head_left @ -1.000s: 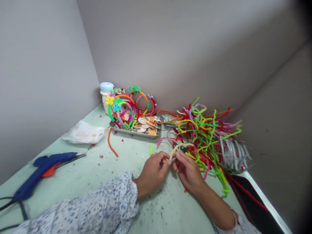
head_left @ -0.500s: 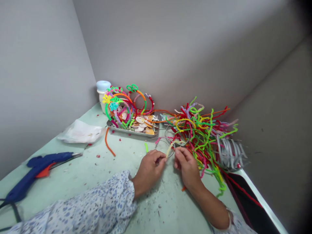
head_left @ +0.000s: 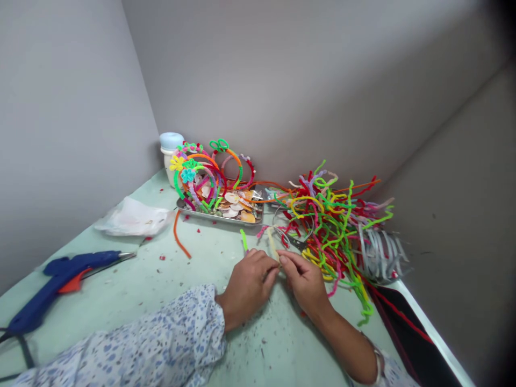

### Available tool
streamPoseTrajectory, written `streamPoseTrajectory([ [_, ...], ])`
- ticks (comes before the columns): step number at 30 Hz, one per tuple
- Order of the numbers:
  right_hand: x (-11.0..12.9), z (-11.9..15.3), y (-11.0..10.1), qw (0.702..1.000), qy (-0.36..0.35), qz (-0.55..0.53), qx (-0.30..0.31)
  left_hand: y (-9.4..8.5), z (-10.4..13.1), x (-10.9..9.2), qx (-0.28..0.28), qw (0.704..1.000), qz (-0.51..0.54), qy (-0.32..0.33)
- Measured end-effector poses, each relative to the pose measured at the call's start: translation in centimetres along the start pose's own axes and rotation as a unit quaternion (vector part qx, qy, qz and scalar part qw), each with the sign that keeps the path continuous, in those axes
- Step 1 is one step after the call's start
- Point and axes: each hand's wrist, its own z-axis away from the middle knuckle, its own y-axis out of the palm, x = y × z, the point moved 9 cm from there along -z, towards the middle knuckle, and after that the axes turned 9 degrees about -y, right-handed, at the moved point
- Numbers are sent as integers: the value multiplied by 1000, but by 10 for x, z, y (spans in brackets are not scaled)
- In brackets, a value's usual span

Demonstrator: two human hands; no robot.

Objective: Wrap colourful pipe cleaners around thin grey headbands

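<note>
A pale yellow pipe cleaner (head_left: 271, 242) rises between my two hands, its lower end at the fingertips. My left hand (head_left: 250, 285) is closed, thumb and forefinger pinching that lower end. Close against it, my right hand (head_left: 304, 282) also pinches the pipe cleaner with thumb and forefinger. A short bright green pipe cleaner (head_left: 244, 240) sticks up just behind my left hand. Beyond my right hand lies a tangled heap of coloured pipe cleaners (head_left: 338, 226), with dark-handled pliers or cutters (head_left: 297, 243) partly hidden at its near edge.
A metal tray (head_left: 220, 217) holds shell-like pieces and pipe-cleaner-wrapped headbands (head_left: 237, 172). Behind it stands a jar with a blue lid (head_left: 171, 141). At left are a blue glue gun (head_left: 64, 279) and a plastic bag (head_left: 133, 217). Grey bands in plastic (head_left: 382, 252) sit at right.
My right hand has moved left to meet my left hand, and its fingers now pinch the pale yellow pipe cleaner. The strip, bent to the right before, now points upward and away.
</note>
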Motion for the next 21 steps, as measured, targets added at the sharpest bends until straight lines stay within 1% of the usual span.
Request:
streamPoseTrajectory([
  [4,-1,-1,2,1000,-7,23,11,1,0,-2,2,999,-34,15],
  [6,1,-2,3,999,-27,33,21,1,0,-3,3,999,-43,19],
  [8,6,-2,5,997,-60,41,28,2,0,-3,6,999,-45,22],
  [11,18,1,2,991,-118,62,20,3,0,-3,8,999,-45,23],
  [14,32,5,1,979,-182,89,9,3,1,-1,4,999,-44,19],
  [16,40,7,1,972,-211,107,10,3,1,-1,2,999,-39,18],
  [18,43,7,1,968,-216,125,2,2,1,-2,3,999,-30,15],
  [21,40,5,-2,973,-194,120,-19,-1,0,-2,-2,1000,-7,-3],
])
